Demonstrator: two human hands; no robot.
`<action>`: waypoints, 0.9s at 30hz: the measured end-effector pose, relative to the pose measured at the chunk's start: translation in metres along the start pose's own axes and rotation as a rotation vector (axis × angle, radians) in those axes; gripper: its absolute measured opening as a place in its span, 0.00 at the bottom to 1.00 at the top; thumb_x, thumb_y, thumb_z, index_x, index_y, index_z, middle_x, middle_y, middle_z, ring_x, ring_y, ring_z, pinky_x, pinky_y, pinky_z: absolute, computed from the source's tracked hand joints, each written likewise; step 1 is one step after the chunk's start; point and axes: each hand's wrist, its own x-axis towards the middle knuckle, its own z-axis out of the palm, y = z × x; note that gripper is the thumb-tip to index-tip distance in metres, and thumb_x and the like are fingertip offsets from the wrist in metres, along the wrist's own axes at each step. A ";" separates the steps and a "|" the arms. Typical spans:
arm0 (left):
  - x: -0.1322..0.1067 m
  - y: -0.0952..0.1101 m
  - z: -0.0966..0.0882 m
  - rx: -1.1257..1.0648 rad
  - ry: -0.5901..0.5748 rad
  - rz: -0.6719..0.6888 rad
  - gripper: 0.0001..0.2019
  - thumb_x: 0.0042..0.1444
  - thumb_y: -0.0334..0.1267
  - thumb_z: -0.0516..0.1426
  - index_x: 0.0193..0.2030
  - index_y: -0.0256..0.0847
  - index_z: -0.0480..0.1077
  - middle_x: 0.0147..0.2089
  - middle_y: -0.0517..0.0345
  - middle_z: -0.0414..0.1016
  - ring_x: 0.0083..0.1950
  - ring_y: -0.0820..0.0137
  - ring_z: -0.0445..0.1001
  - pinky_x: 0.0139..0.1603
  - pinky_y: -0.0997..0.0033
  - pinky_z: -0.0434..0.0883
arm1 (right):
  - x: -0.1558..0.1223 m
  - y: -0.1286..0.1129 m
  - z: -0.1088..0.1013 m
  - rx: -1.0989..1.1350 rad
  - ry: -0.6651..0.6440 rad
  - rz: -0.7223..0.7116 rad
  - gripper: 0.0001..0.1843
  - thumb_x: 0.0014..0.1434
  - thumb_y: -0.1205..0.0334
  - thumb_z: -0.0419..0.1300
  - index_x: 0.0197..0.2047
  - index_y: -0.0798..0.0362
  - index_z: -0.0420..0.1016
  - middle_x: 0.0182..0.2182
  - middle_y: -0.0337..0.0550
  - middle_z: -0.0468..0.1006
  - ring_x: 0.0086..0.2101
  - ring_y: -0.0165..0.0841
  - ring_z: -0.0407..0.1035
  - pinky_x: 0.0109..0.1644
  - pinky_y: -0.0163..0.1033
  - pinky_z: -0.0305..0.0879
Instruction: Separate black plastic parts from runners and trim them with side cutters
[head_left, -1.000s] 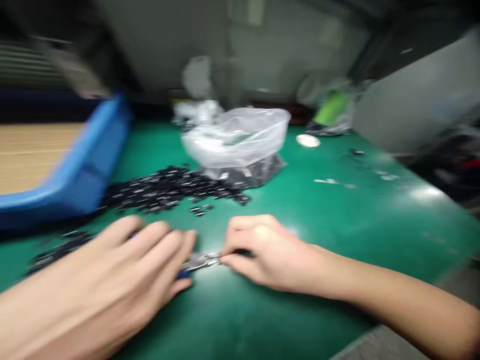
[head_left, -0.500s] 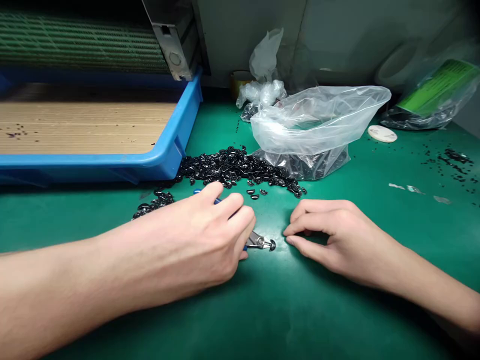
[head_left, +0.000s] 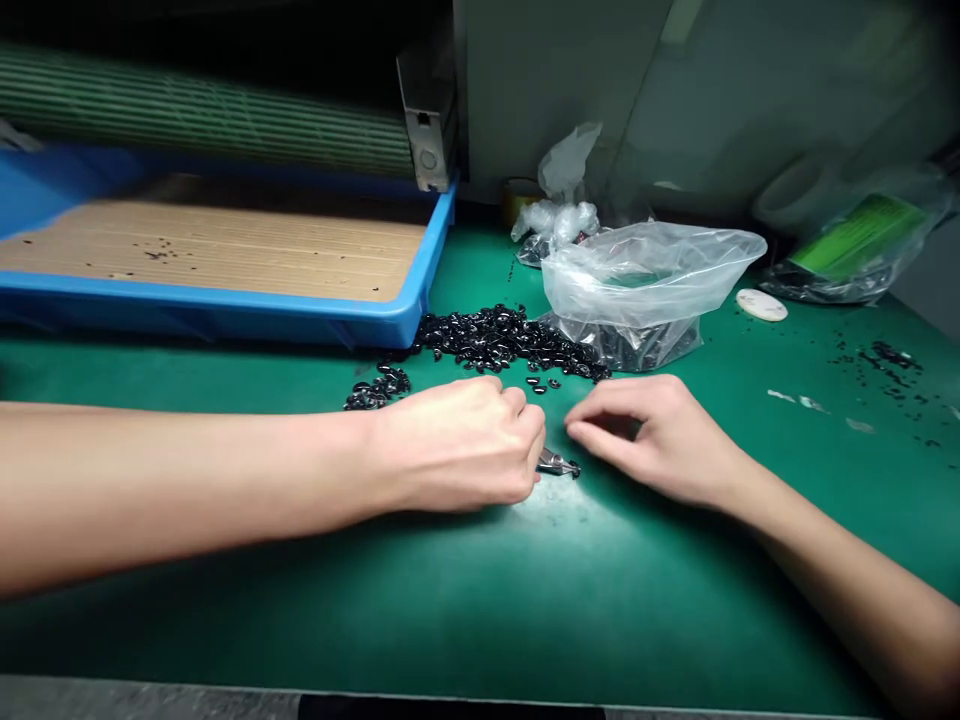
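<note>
Head view: a smooth green table [head_left: 465, 620] spreads under both arms, its sheen brightest in a pale patch just below the hands, its near edge running along the bottom. Behind it rises a dull grey wall [head_left: 562, 60]. At the far left sits a blue plastic tray [head_left: 360, 315] with a raised rim, its bed lined with ridged tan sheet [head_left: 285, 250] dotted with dark specks; above it are a green ribbed panel [head_left: 225, 115] and a squared metal bracket [head_left: 427, 150]. Glossy black pieces [head_left: 495, 335], small and many of them curved, heap beside the tray corner and reach a crinkled, translucent plastic bag [head_left: 645, 270], open at the top. To the right lie a flat pale disc [head_left: 762, 305] and a clear bag with a bright green sheet [head_left: 862, 235]. The left hand [head_left: 465, 440] is wrapped round a metal-nosed hand tool [head_left: 553, 462], a black piece [head_left: 575, 469] at its tip, between the two hands. The right hand [head_left: 652, 435] curves close by, its grip narrow, thumb and forefinger nearly meeting; whether they pinch anything, I cannot tell.
</note>
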 end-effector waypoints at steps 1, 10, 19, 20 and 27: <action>-0.001 0.001 0.001 -0.011 0.012 -0.013 0.15 0.68 0.39 0.50 0.35 0.33 0.73 0.29 0.50 0.69 0.29 0.65 0.67 0.28 0.64 0.59 | -0.003 -0.004 -0.001 0.032 -0.070 -0.004 0.06 0.62 0.61 0.64 0.38 0.53 0.82 0.30 0.40 0.80 0.28 0.29 0.71 0.33 0.34 0.65; -0.032 0.017 0.005 -0.095 0.002 -0.262 0.17 0.68 0.47 0.49 0.39 0.36 0.70 0.34 0.52 0.70 0.35 0.63 0.68 0.35 0.62 0.64 | -0.014 -0.002 -0.008 -0.122 -0.085 0.030 0.05 0.62 0.62 0.63 0.38 0.52 0.81 0.31 0.41 0.80 0.30 0.30 0.72 0.34 0.35 0.65; -0.058 0.039 0.007 -0.068 0.013 -0.389 0.17 0.68 0.47 0.48 0.42 0.37 0.71 0.36 0.53 0.69 0.34 0.63 0.66 0.36 0.61 0.59 | 0.026 0.030 0.024 -0.274 0.267 -0.052 0.12 0.67 0.60 0.58 0.46 0.52 0.82 0.39 0.46 0.80 0.37 0.35 0.74 0.42 0.39 0.70; -0.058 0.040 0.006 -0.066 0.005 -0.390 0.17 0.68 0.47 0.48 0.42 0.37 0.71 0.36 0.53 0.69 0.35 0.63 0.66 0.36 0.60 0.59 | 0.027 0.030 0.024 -0.279 0.233 -0.061 0.11 0.66 0.61 0.58 0.45 0.52 0.82 0.40 0.46 0.79 0.37 0.35 0.74 0.43 0.39 0.70; -0.062 0.045 -0.001 -0.097 -0.022 -0.446 0.18 0.68 0.47 0.49 0.44 0.35 0.73 0.34 0.52 0.67 0.34 0.63 0.64 0.36 0.61 0.59 | -0.004 -0.010 0.015 -0.096 -0.123 -0.296 0.10 0.68 0.65 0.56 0.45 0.51 0.80 0.39 0.46 0.79 0.38 0.33 0.72 0.42 0.38 0.69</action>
